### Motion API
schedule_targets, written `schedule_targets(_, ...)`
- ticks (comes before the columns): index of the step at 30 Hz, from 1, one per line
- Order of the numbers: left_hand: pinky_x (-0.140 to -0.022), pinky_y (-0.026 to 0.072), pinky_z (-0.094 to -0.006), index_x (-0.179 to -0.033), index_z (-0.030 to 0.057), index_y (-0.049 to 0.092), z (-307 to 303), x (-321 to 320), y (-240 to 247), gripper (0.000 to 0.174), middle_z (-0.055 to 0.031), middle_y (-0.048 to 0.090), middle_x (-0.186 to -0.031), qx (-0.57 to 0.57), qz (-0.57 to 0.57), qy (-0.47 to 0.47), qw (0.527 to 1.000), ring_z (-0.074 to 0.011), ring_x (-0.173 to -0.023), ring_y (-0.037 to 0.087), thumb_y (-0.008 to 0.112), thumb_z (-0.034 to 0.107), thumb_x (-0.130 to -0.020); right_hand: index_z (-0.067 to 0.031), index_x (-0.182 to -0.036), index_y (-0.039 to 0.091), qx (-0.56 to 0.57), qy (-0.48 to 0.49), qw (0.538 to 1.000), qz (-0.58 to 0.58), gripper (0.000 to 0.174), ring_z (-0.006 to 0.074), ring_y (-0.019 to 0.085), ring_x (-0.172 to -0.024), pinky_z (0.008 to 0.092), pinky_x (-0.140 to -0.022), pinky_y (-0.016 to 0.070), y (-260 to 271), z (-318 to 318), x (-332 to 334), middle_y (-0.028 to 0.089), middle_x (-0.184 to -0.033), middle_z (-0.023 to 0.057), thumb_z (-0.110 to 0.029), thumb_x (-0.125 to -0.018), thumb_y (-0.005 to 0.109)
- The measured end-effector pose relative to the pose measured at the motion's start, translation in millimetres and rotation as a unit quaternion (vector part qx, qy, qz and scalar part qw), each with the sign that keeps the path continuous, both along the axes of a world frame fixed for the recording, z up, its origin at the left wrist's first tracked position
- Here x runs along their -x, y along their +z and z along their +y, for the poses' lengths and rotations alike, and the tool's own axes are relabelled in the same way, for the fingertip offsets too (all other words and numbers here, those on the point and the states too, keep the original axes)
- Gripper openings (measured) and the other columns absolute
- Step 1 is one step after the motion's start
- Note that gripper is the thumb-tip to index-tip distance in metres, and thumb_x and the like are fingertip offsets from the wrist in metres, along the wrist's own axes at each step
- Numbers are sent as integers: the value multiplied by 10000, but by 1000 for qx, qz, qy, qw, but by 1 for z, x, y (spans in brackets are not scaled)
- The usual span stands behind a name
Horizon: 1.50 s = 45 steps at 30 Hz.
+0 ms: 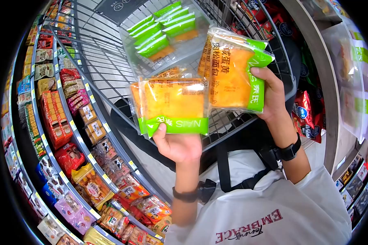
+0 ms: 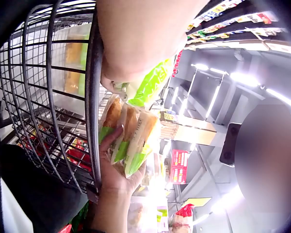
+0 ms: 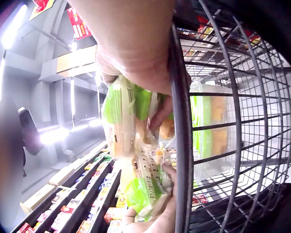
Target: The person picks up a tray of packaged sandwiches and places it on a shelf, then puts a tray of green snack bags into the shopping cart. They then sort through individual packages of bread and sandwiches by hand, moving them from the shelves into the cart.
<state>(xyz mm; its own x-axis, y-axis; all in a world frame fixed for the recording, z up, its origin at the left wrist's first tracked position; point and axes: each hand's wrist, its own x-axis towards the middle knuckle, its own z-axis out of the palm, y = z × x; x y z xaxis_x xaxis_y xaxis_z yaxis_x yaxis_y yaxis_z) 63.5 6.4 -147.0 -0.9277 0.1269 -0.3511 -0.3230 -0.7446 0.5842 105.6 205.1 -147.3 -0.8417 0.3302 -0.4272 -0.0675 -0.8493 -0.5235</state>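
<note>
My left hand (image 1: 176, 145) grips a small stack of clear-wrapped bread packets (image 1: 173, 100), thumb over the green band. My right hand (image 1: 272, 92) holds more bread packets (image 1: 229, 75) of the same kind, its thumb on their green strip. Both stacks are side by side above the shopping cart, their inner edges close together. From the left wrist view, several bread slabs (image 2: 128, 128) stand layered in the right hand (image 2: 119, 179). Farther down in the cart is a clear plastic box (image 1: 131, 51) with rows of green-topped packets (image 1: 180, 26).
The wire shopping cart (image 1: 92, 77) surrounds the work from below. Shelves of packaged snacks (image 1: 57, 118) curve along the left. On the right stand a grey shelf panel (image 1: 329, 81), red snack bags (image 1: 302, 110) and another clear box (image 1: 351, 81) of packets.
</note>
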Motion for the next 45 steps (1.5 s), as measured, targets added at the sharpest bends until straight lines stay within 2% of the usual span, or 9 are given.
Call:
schedule_targets(11, -1158, 269, -501, -1485, 139, 366, -2, 1, 1, 804, -70, 416, -1509, -90, 2, 27, 996, -282, -1377, 388, 549, 641, -885, -21, -1287, 515, -53, -64, 996, 36, 478, 200, 642, -1057, 332, -944, 513, -2, -2, -7, 626, -1167, 111, -364, -962, 584)
schedule_targets(15, -1160, 270, -507, -1465, 131, 404, 0, 1, 6, 660, -77, 440, -1489, -78, 6, 48, 996, -290, -1369, 401, 552, 440, -901, -29, -1345, 499, -9, -72, 994, 81, 604, 271, 625, -1130, 396, -980, 504, -10, 8, -12, 605, -1284, 141, -519, -995, 451)
schedule_targets(18, -1123, 323, -519, -1457, 81, 391, -4, -1, -1, 590, -121, 464, -1450, -84, 34, -14, 996, -292, -1337, 443, 513, 205, -893, -50, -1337, 511, 2, -43, 991, 127, 447, 242, 641, -1085, 397, -962, 516, -28, 11, -15, 633, -1225, 128, -370, -1035, 430)
schedule_targets(29, -1112, 355, -482, -1460, 88, 380, -1, 5, 3, 575, -99, 470, -1450, -117, 38, 24, 992, -273, -1334, 456, 551, 148, -914, -67, -1370, 481, -106, -251, 962, -29, 432, 263, 553, -1218, 411, -990, 453, 5, -3, 6, 569, -1346, 114, -345, -1042, 441)
schedule_targets(30, -1118, 295, -587, -1473, 127, 364, -1, 5, 3, 595, -91, 441, -1475, -82, 40, 17, 996, -298, -1368, 409, 556, 185, -912, -67, -1370, 481, -105, -252, 962, -30, 432, 263, 553, -1218, 411, -990, 453, 0, 2, 2, 569, -1346, 114, -345, -1042, 441)
schedule_targets(31, -1124, 235, -693, -1486, 166, 349, -1, 5, 3, 615, -83, 413, -1500, -46, 42, 10, 998, -323, -1402, 363, 560, 222, -911, -71, -1352, 494, -67, -194, 979, 11, 419, 256, 560, -1215, 424, -1002, 446, -6, 9, -4, 580, -1328, 95, -342, -1034, 458)
schedule_targets(38, -1126, 252, -677, -1492, 153, 339, 0, 1, 1, 617, -100, 414, -1498, -26, 46, -20, 998, -332, -1397, 370, 551, 184, -914, -53, -1308, 534, 1, -60, 995, 77, 389, 224, 624, -1117, 381, -948, 480, -15, 14, -9, 631, -1248, 83, -299, -1015, 466)
schedule_targets(40, -1113, 359, -503, -1488, 91, 334, 0, 0, 1, 602, -127, 443, -1462, -78, 32, -10, 996, -297, -1352, 435, 526, 65, -919, -52, -1301, 540, -6, -61, 996, 71, 385, 216, 629, -1105, 370, -927, 489, -12, 10, -9, 635, -1239, 79, -291, -1007, 472)
schedule_targets(45, -1120, 345, -510, -1466, 84, 376, -5, -2, -5, 569, -122, 476, -1443, -56, 42, 1, 998, -293, -1336, 454, 533, 78, -918, -49, -1281, 556, -17, -55, 998, 22, 384, 186, 657, -1016, 335, -850, 513, 1, 1, -6, 658, -1171, 67, -276, -974, 515)
